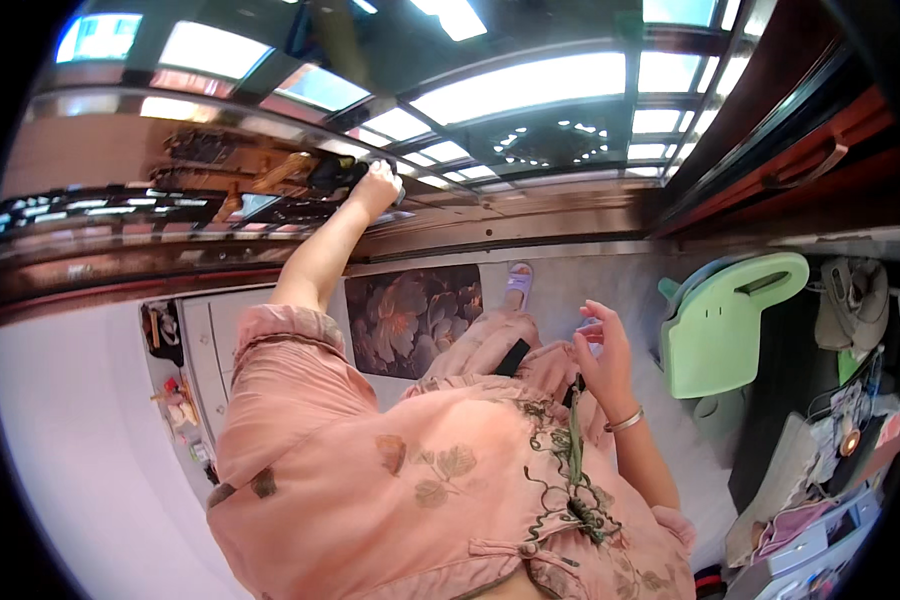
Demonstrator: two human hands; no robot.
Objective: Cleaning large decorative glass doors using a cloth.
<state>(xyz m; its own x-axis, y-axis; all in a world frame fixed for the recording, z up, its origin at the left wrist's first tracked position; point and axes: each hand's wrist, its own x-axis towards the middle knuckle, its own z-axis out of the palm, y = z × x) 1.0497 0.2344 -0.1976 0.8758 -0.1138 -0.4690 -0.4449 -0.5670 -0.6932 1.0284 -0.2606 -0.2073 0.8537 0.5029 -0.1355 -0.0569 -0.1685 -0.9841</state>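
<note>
My left hand (pixel 379 184) reaches up and forward to a wooden ledge, fingers curled on a dark object (pixel 334 176); what this is cannot be told, as blur and the hand hide part of it. Brown wooden-looking pieces (pixel 281 172) lie just left of it. My right hand (pixel 606 352), a bracelet (pixel 625 421) on its wrist, hangs before my body with the fingers apart and nothing in them.
A light green plastic chair (pixel 712 337) stands at the right, near a dark table holding a bag (pixel 851 307) and clutter. A flowered mat (pixel 412 322) lies by my foot in a purple slipper (pixel 520 281). Tall windows (pixel 525 86) rise ahead; white drawers (pixel 202 337) stand left.
</note>
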